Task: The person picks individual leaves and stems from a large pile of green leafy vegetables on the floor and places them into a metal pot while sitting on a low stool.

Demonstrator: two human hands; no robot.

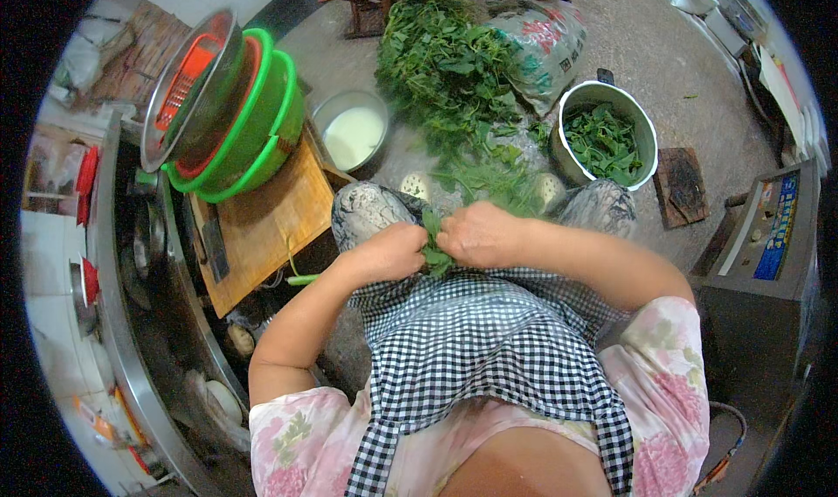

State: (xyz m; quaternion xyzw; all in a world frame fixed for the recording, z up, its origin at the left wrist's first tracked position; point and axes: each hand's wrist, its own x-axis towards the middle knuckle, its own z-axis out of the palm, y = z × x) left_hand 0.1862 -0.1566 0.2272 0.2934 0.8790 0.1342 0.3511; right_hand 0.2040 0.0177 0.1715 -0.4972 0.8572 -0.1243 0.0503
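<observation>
Above my lap, my left hand [398, 251] and my right hand [481, 235] are close together, fingers curled around a small bunch of green leaves [435, 242]. The leaves show between the two fists; the fingertips are hidden. On the floor beyond my knees lies a large heap of leafy greens [448, 65]. Looser stems and leaves [491, 176] are strewn between my shoes. To the right of the heap stands a metal pot [567, 153] with plucked leaves [602, 140] inside.
A printed plastic sack [543, 52] leans against the heap. At left, a basin of pale liquid [353, 134] sits near a wooden board [268, 228] and stacked green colanders [262, 130]. A dark wooden block [681, 186] lies right of the pot, near a dark cabinet [753, 300].
</observation>
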